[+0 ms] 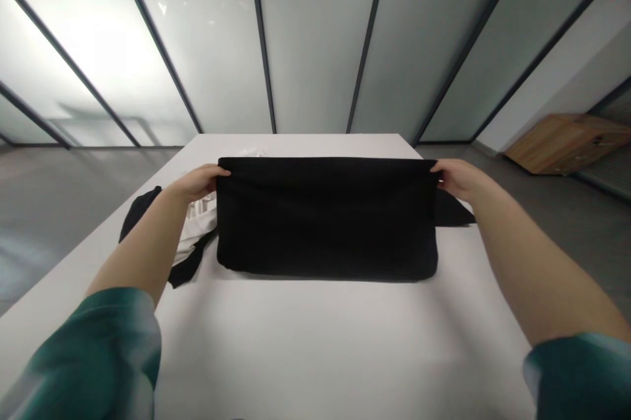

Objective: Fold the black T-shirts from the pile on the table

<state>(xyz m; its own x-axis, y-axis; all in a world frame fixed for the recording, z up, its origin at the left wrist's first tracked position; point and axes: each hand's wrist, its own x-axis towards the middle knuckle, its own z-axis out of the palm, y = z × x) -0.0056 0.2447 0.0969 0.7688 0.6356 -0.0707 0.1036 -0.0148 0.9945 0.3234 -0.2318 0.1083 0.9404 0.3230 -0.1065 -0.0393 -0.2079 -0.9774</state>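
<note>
A black cloth (326, 219), folded into a wide rectangle, hangs stretched between my two hands over the white table (340, 341). My left hand (200, 181) pinches its upper left corner, thumb in front and fingers behind. At the upper right corner, my right hand (461, 178) grips it the same way. The top edge runs nearly straight, and the lower edge hangs close to the tabletop; whether it touches I cannot tell. What kind of textile it is does not show.
Crumpled white fabric (197, 223) and black fabric (187, 269) lie on the table at the left, partly behind my left arm. Another black cloth (451, 211) lies behind the held one at the right. Beyond stand frosted glass panels (315, 39) and a wooden cabinet (566, 142).
</note>
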